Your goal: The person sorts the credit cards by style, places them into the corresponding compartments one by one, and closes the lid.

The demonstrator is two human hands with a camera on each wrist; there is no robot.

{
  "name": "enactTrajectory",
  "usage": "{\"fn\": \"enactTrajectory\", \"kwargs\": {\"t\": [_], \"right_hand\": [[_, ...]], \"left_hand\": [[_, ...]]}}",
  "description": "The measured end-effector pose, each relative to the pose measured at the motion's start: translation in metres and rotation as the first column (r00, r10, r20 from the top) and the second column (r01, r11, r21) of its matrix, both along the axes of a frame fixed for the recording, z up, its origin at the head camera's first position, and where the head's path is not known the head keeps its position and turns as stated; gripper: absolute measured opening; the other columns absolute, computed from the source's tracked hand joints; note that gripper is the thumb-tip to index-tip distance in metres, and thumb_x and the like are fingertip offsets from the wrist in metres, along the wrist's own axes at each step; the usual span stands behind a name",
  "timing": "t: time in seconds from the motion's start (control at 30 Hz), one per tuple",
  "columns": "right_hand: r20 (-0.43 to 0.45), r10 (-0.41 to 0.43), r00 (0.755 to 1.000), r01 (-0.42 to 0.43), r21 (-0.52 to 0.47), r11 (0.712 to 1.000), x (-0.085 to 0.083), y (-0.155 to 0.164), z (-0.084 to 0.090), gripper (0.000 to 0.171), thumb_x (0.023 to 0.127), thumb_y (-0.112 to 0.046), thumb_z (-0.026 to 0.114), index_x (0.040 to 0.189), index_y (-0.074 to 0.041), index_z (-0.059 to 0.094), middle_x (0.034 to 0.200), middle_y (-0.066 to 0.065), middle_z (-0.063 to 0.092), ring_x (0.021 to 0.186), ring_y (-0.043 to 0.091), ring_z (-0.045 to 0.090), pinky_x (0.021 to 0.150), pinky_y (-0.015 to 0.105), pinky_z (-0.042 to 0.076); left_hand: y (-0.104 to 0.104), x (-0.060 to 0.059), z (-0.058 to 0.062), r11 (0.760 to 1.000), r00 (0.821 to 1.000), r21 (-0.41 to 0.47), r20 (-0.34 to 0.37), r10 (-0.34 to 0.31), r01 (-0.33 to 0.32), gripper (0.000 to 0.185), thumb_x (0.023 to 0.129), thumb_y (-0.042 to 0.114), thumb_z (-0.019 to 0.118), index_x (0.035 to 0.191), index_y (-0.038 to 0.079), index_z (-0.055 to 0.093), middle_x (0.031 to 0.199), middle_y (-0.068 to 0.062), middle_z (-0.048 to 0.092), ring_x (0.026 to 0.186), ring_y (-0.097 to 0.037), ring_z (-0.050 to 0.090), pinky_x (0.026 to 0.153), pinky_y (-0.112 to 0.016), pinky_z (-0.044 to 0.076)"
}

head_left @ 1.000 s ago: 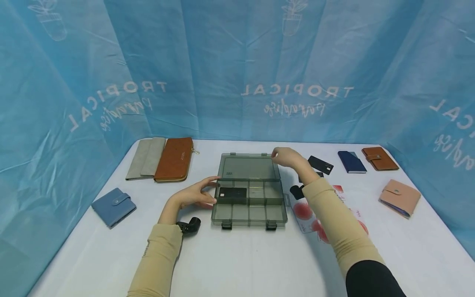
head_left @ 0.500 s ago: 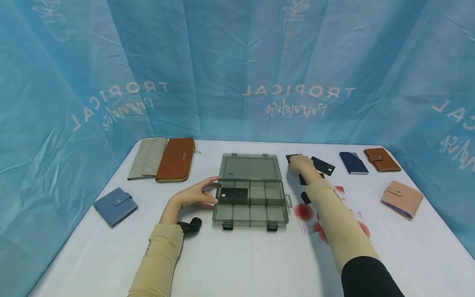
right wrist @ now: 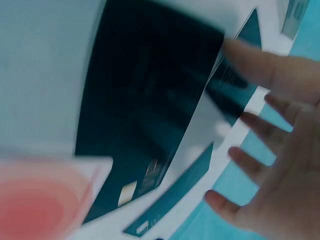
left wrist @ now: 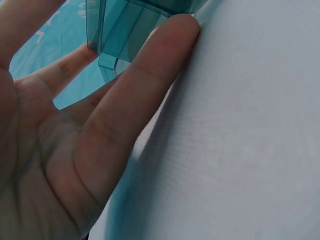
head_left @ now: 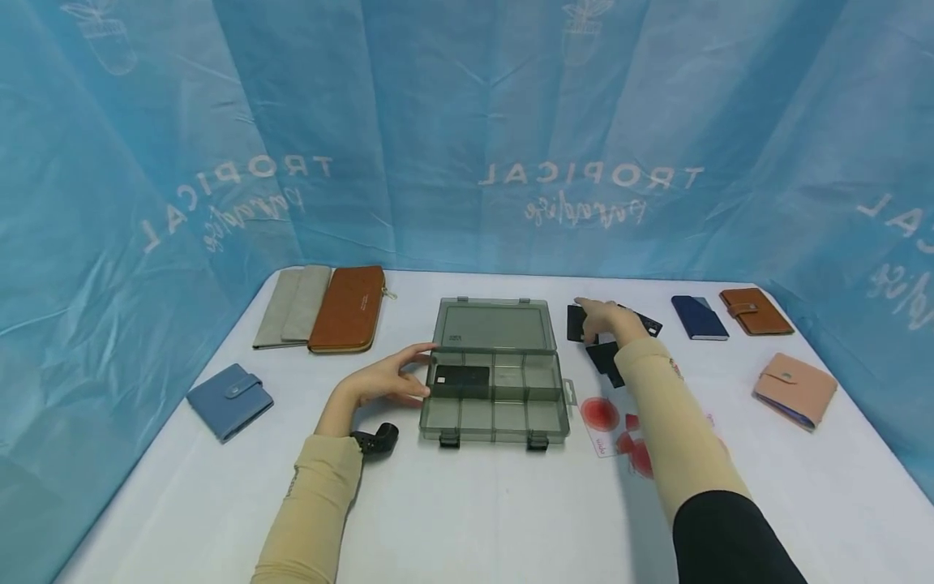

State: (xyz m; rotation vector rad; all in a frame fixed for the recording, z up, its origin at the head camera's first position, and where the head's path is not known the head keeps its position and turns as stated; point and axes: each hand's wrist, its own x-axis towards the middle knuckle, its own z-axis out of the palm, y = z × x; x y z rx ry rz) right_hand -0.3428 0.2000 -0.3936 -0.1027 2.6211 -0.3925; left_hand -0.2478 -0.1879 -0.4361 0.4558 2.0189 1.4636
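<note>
A smoky transparent organizer box [head_left: 496, 401] lies open on the white table, its lid [head_left: 492, 326] laid back. One black card [head_left: 460, 377] sits in a left compartment. My left hand [head_left: 394, 377] rests with straight fingers against the box's left side; in the left wrist view a fingertip [left wrist: 175, 35] touches the box corner [left wrist: 125, 25]. My right hand [head_left: 609, 318] hovers with spread fingers [right wrist: 265, 70] over several loose black cards [head_left: 606, 357] right of the box. The largest black card [right wrist: 145, 115] fills the right wrist view. I cannot tell whether a finger touches it.
A grey long wallet [head_left: 292, 307] and brown long wallet [head_left: 346, 310] lie at the back left, a blue wallet [head_left: 229, 401] at the left. Navy [head_left: 699, 316], brown [head_left: 755, 311] and pink [head_left: 795, 388] wallets lie at the right. A red-dotted white card [head_left: 601, 418] lies beside the box.
My right hand left the lid's rear right corner and moved right, out over the black cards. The left hand and the box have stayed put.
</note>
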Motion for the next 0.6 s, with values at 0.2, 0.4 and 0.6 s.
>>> {"fn": "enactTrajectory", "kwargs": {"t": [0.2,0.4,0.6], "right_hand": [[-0.084,0.061,0.995,-0.051,0.124,0.991,0.0013,0.0095,0.0011,0.095,0.074,-0.019,0.077,0.148,-0.011,0.019,0.147,0.026,0.018,0.13,0.049,0.016,0.101,0.069,0.012],[-0.266,0.075,0.961,-0.032,0.161,0.986,-0.0008,0.0115,0.0016,0.094,0.068,-0.029,0.082,0.143,-0.004,0.031,0.136,0.029,0.026,0.123,0.048,0.021,0.096,0.067,0.018],[-0.407,-0.12,0.906,0.084,-0.105,0.991,0.0001,0.0116,0.0006,0.055,0.087,-0.022,0.064,0.132,0.001,0.043,0.126,0.027,0.048,0.111,0.043,0.047,0.092,0.057,0.036]], "left_hand": [[0.0015,-0.0003,0.0004,1.0,1.0,0.01,0.02,0.0,-0.001,0.088,0.08,0.011,0.072,0.148,0.018,0.016,0.149,-0.022,0.015,0.092,-0.023,0.064,0.083,-0.039,0.052],[0.0002,-0.0007,0.0006,1.0,1.0,0.01,0.019,0.003,-0.004,0.088,0.081,0.012,0.072,0.148,0.02,0.016,0.15,-0.02,0.014,0.094,-0.024,0.063,0.083,-0.039,0.052],[-0.0005,-0.0001,0.0009,1.0,1.0,0.003,0.016,0.005,-0.005,0.087,0.081,0.011,0.071,0.148,0.02,0.016,0.149,-0.02,0.014,0.094,-0.024,0.063,0.084,-0.039,0.052]]}}
